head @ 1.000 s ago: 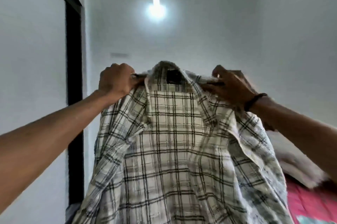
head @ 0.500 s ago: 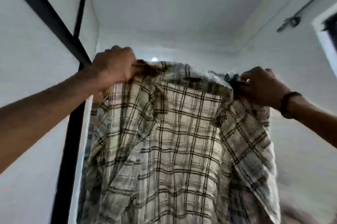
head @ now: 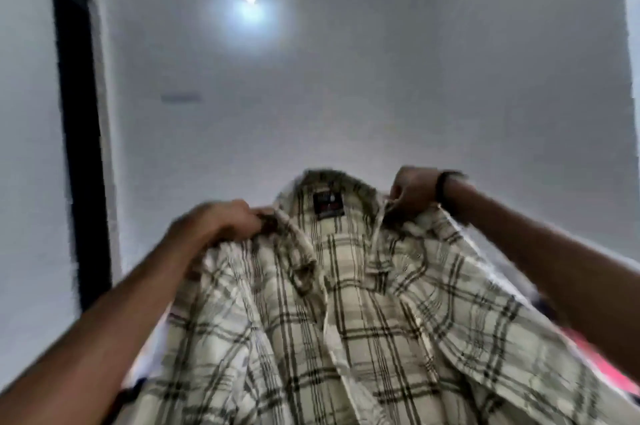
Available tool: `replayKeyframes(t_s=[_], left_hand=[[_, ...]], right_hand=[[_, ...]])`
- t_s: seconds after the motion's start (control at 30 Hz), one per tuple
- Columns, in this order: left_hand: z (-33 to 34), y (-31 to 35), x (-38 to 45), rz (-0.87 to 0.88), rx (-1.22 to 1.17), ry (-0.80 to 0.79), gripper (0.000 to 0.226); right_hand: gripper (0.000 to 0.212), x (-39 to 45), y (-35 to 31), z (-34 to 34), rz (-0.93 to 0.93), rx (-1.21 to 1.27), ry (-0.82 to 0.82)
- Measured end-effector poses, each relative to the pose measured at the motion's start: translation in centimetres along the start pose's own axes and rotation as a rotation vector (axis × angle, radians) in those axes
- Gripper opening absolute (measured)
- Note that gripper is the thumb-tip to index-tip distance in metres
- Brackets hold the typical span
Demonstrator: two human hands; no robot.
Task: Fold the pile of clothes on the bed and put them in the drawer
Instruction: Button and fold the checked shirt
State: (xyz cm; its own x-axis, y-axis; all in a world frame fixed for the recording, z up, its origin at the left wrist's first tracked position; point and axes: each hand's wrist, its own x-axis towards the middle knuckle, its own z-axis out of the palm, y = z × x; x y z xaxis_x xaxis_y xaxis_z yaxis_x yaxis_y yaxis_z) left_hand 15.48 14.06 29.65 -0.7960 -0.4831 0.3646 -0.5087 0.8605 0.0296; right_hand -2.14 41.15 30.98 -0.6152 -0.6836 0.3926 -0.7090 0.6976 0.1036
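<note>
I am holding the shirt (head: 346, 303) upright, collar topmost, length hanging downward. My left hand (head: 214, 224) and right hand (head: 414, 191) are each pinching a shoulder beside the collar.

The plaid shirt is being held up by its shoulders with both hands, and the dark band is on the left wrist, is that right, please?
Not quite: the dark band is on the right wrist, as the head view shows. The rest stands: the plaid shirt is held up by its shoulders, with the left hand and the right hand each gripping the cloth beside the collar.
</note>
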Motion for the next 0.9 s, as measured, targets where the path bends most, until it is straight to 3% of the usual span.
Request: replayKeyframes(t_s=[0.03,0.17,0.23,0.33,0.4,0.43,0.5,0.57,0.63,0.7,0.77,0.9], left_hand=[[4.5,0.1,-0.6,-0.017,-0.037,-0.12,0.049],[28.8,-1.4,-3.4,-0.122,-0.134,-0.397,0.065],[37.8,-2.1,-4.2,-0.13,-0.187,-0.447,0.082],[46.7,-2.6,-5.1,-0.166,-0.208,-0.467,0.071],[49.9,-2.7,-5.1,-0.237,-0.216,-0.362,0.041],[50.5,-2.2,-5.5,-0.224,-0.256,-0.235,0.024],[51.9,-0.6,-7.0,-0.121,-0.412,-0.111,0.009],[52.5,1.9,-10.0,-0.06,-0.528,-0.228,0.03],[53.7,4.1,-13.7,-0.073,-0.627,-0.345,0.02],[54.9,5.4,-15.4,-0.126,-0.657,-0.208,0.009],[55.8,5.9,-15.5,-0.16,-0.656,-0.112,0.018],[56.1,6.6,-14.0,-0.125,-0.68,-0.183,0.045]], right_hand=[[0.043,0.5,0.3,3.4,-0.042,0.031,-0.064],[0.032,-0.8,-0.3,28.4,0.222,0.274,-0.294],[0.021,-1.3,-0.8,37.6,0.27,0.349,-0.387],[0.016,-3.3,-2.1,47.6,0.368,0.397,-0.394],[0.014,-5.2,-3.4,51.0,0.394,0.466,-0.265],[0.013,-6.5,-4.2,51.8,0.38,0.509,-0.22],[0.021,-9.4,-6.1,53.5,0.364,0.552,-0.269],[0.035,-12.4,-7.8,53.8,0.409,0.624,-0.357],[0.049,-14.8,-9.4,54.3,0.477,0.655,-0.388],[0.059,-15.7,-10.9,55.4,0.515,0.554,-0.295],[0.063,-15.5,-11.9,56.6,0.495,0.385,-0.245],[0.05,-14.5,-12.3,57.8,0.442,0.242,-0.191]])
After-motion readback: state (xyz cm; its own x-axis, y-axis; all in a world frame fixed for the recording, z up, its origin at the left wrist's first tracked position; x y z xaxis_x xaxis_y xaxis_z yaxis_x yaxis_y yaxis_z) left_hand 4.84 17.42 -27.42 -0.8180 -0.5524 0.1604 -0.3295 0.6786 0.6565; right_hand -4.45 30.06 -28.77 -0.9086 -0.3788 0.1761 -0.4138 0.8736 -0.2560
